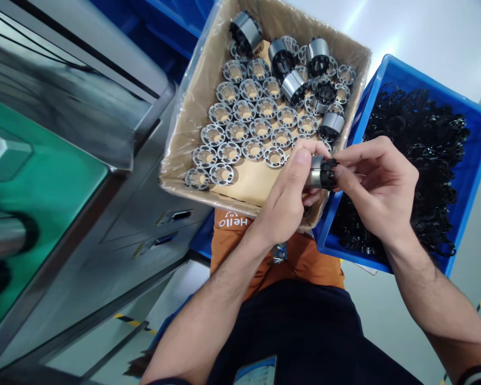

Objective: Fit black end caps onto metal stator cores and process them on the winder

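My left hand (286, 195) is closed around a silvery motor stator core (316, 174), held sideways over the near right corner of a cardboard box (192, 101). On the core's right end sits a black plastic end ring (328, 174) with teeth. The fingertips of my right hand (379, 182) pinch this ring from the right; whether it is fully seated I cannot tell. Inside the box stand rows of bare stator cores (260, 128). Several cores with black ends, such as one tilted stator (294, 87), lie on top of them towards the back and right.
Right of the box, a blue plastic bin (471, 195) holds a heap of black plastic rings (417, 144). A metal machine cabinet (116, 235) with a green top (56, 176) stands at the left. Blue crates (176, 21) are behind the box.
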Demonstrator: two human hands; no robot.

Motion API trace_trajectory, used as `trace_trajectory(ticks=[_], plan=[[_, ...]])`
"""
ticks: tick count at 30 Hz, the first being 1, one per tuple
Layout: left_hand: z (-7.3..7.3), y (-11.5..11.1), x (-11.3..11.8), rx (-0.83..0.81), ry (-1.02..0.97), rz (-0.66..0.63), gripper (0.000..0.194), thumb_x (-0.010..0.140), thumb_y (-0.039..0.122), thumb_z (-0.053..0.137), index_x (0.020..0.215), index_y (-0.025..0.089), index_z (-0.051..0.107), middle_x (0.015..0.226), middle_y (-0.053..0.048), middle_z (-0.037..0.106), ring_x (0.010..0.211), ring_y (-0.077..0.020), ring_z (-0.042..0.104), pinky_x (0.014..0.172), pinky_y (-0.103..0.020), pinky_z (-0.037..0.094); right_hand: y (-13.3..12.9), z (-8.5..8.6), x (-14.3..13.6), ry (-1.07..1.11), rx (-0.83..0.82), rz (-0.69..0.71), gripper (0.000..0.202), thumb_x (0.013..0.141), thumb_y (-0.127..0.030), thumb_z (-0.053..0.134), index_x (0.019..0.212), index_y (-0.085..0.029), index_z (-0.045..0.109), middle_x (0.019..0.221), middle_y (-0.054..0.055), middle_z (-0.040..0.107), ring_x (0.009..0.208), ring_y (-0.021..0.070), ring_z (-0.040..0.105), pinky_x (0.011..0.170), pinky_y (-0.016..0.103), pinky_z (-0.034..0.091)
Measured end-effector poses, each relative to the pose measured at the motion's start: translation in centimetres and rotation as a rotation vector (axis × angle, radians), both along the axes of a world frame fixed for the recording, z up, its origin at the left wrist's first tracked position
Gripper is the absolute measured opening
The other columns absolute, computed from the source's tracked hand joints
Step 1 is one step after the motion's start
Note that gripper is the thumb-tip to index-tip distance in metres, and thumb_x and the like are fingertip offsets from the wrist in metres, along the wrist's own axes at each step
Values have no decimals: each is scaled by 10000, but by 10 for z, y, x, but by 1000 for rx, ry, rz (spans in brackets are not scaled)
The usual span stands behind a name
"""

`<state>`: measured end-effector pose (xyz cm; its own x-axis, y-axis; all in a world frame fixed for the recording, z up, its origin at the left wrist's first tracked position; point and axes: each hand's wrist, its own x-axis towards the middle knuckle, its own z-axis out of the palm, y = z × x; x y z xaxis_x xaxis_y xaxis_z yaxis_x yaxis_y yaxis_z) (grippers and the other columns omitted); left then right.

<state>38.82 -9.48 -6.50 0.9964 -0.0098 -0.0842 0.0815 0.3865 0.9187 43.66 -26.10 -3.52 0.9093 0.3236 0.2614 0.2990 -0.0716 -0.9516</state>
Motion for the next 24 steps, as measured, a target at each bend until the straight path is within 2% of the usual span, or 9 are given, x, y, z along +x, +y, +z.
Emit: trace_trajectory(ticks=[6, 10, 12, 14, 17, 19, 21, 22, 24], plan=[[-3, 4, -1, 0, -51, -12, 428, 1190, 735, 616, 1281, 339, 750, 908, -19, 560, 624, -153, 458, 490, -322, 432, -2, -1, 0, -115, -16, -48, 26, 1090, -362, 914, 1109, -356, 930, 1020, 26, 868, 861, 224, 806, 680, 381, 730], [-1, 3, -3, 79, -53, -28, 479, 1215, 761, 556, 1265, 321, 739, 892, -25, 575, 643, -155, 502, 509, -325, 491, 3, -5, -4, -181, -1, -80, 139, 1099, -234, 869, 1130, -351, 936, 992, 9, 836, 862, 193, 773, 677, 336, 682], [2, 2, -4, 87, -76, -36, 446, 1216, 735, 594, 1352, 334, 734, 957, -30, 624, 674, -155, 542, 544, -326, 519, 8, -5, -7, -192, 16, -100, 170, 1084, -202, 870, 1127, -355, 928, 1052, 25, 825, 946, 203, 774, 707, 336, 667], [5, 4, -5, 145, -132, -14, 442, 1192, 703, 673, 1453, 348, 705, 1049, -33, 674, 727, -164, 596, 605, -340, 556, 9, -2, -5, -225, -1, -90, 176, 1056, -188, 879, 1109, -350, 920, 1135, 45, 821, 1083, 239, 786, 830, 389, 690], [10, 15, -7, 413, -227, 78, 425, 1170, 666, 685, 1432, 332, 663, 1133, -36, 708, 846, -199, 673, 755, -393, 614, -5, 3, 9, -250, -158, -18, 110, 1084, -251, 832, 1112, -329, 905, 1163, 46, 844, 1146, 277, 810, 1024, 495, 705], [16, 28, -11, 675, -281, 108, 330, 1154, 581, 677, 1340, 310, 651, 1151, -43, 717, 940, -231, 704, 874, -443, 628, -23, 1, 26, -243, -323, -95, 114, 1116, -287, 768, 1142, -314, 875, 1145, 44, 854, 1073, 273, 819, 1028, 512, 714], [22, 42, -16, 958, -309, 68, 279, 1098, 488, 719, 1281, 288, 652, 1173, -59, 733, 1025, -273, 713, 979, -504, 612, -44, -7, 44, -244, -520, -220, 141, 1076, -273, 775, 1201, -295, 838, 1196, 72, 843, 1053, 287, 813, 1026, 522, 720], [24, 48, -19, 1092, -305, 28, 268, 1081, 460, 729, 1263, 277, 659, 1181, -74, 742, 1065, -299, 711, 1014, -535, 598, -54, -14, 50, -241, -627, -238, 223, 1034, -251, 798, 1254, -282, 821, 1254, 99, 831, 1086, 310, 812, 1058, 545, 716], [30, 58, -26, 1303, -276, -75, 209, 1112, 423, 673, 1234, 254, 683, 1198, -113, 752, 1138, -348, 697, 1047, -580, 579, -65, -29, 59, -215, -836, -169, 453, 954, -212, 845, 1401, -241, 779, 1401, 166, 783, 1184, 372, 808, 1134, 600, 699]])
